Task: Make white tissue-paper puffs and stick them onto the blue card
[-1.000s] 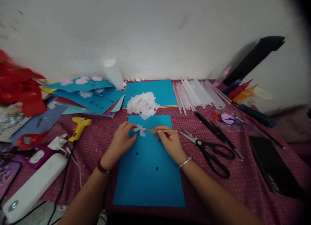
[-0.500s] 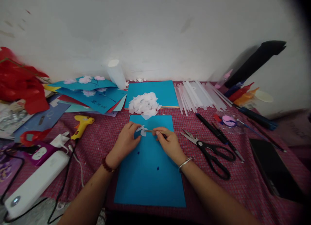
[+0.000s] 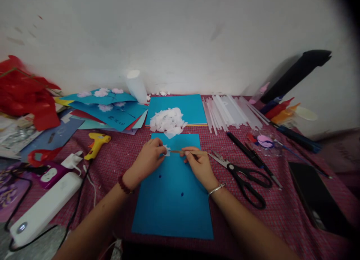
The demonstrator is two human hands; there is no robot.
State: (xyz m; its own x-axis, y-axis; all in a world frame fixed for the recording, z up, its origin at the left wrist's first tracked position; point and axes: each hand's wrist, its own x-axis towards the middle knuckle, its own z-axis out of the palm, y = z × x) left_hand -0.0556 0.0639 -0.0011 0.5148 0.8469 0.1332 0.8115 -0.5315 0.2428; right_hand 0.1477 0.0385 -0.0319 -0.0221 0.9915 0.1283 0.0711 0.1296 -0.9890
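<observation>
Over the upper part of a blue sheet of card [image 3: 174, 211], my left hand [image 3: 147, 160] is closed, thumb and fingers pinching a small white paper piece [image 3: 168, 150]. Facing it from the right, my right hand [image 3: 198, 166] grips a thin, light brown stick-like tool [image 3: 201, 153], its exact kind unclear. The tool's tip points left and lies close to the paper piece; whether they touch I cannot tell. Two small dark blue spots mark the card below my hands. Just beyond the card is a heap of white paper pieces [image 3: 167, 119].
Black-handled scissors [image 3: 239, 170] lie right of the card, beside a black pen [image 3: 243, 147]. White sticks [image 3: 230, 112] and stacked blue card [image 3: 191, 106] sit at the back. Leftward are a yellow glue gun [image 3: 97, 144], a white power bank [image 3: 46, 207] and decorated cards [image 3: 112, 115].
My left fingers have moved slightly right and cover more of the white paper piece. My right hand has shifted a little to the right, and more of the tool's rear end shows.
</observation>
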